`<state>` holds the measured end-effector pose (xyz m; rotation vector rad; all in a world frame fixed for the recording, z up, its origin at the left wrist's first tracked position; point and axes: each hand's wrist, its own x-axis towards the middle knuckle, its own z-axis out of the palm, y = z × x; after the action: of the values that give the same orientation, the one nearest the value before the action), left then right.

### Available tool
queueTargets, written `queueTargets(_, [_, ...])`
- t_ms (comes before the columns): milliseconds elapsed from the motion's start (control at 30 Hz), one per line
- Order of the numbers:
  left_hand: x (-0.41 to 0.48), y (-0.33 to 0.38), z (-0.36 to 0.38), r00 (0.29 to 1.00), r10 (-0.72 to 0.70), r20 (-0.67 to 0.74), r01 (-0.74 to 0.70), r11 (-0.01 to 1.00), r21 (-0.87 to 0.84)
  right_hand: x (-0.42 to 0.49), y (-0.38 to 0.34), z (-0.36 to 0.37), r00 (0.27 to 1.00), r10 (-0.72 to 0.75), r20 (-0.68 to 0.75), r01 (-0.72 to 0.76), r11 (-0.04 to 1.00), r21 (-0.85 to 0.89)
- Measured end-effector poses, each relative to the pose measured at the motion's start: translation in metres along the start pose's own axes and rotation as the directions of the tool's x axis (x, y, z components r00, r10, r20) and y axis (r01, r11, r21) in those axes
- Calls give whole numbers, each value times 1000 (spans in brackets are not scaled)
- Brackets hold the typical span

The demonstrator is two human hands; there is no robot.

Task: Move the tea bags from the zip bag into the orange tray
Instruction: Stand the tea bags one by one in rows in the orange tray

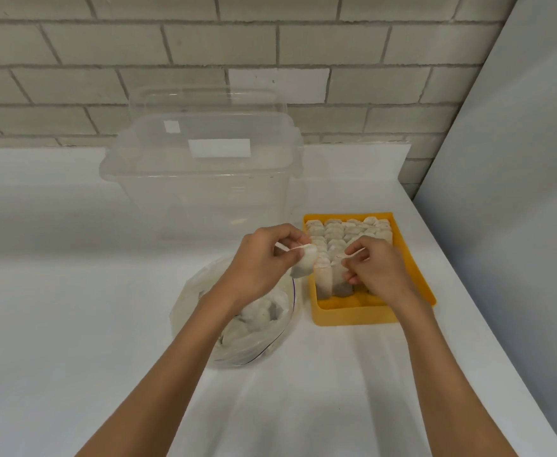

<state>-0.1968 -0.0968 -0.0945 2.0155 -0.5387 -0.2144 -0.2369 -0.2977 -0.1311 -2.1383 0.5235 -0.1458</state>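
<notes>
An orange tray (353, 313) lies on the white table, packed with rows of upright tea bags (339, 234). To its left an open clear zip bag (257, 328) holds several more tea bags. My left hand (260, 258) pinches one tea bag (303, 265) by its top, just over the tray's left rim. Over the tray's near rows my right hand (377, 267) pinches the top of another tea bag (344, 258) that stands in the tray.
A large clear plastic tub (201, 179) with its lid leaning behind it stands at the back, close to the tray. A brick wall runs behind the table. The table's right edge (468, 291) passes close by the tray, next to a grey panel.
</notes>
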Motion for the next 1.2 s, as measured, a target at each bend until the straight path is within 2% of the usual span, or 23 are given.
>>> queueTargets(200, [26,34,33,974,111,196,-125,991,57,1,4,-28,994,-26,-107,30,999,35])
queueTargets(333, [36,27,67,932,44,361,-140,959,245,0,14,-34,992,-20,-124,21,1000,0])
queueTargets(433, [38,15,88,911,-41,411,-110,935,338,-2,20,-35,993,-2,-116,2,1000,0])
queueTargets(533, [42,11,95,927,-69,369,-115,884,454,-4,23,-36,994,17,-109,-16,1000,7])
queueTargets(633, [45,7,97,957,-4,291,-214,667,714,-6,26,-34,995,24,-94,-24,1000,3])
queueTargets(667, [47,5,98,961,25,274,-234,596,768,-7,26,-33,996,24,-89,-24,1000,1])
queueTargets(733, [50,2,99,965,61,257,-250,520,817,-8,27,-31,996,27,-83,-27,1000,-2])
queueTargets(1000, [57,-7,98,969,73,238,-244,452,858,-10,28,-24,999,1,-53,-1,1000,-15])
queueTargets(1100, [57,-8,96,972,67,226,-230,481,846,-11,28,-23,999,-28,-32,27,998,-55])
queueTargets(1200, [55,-3,89,972,102,213,-233,563,793,-10,27,-22,999,-53,-11,52,995,-83])
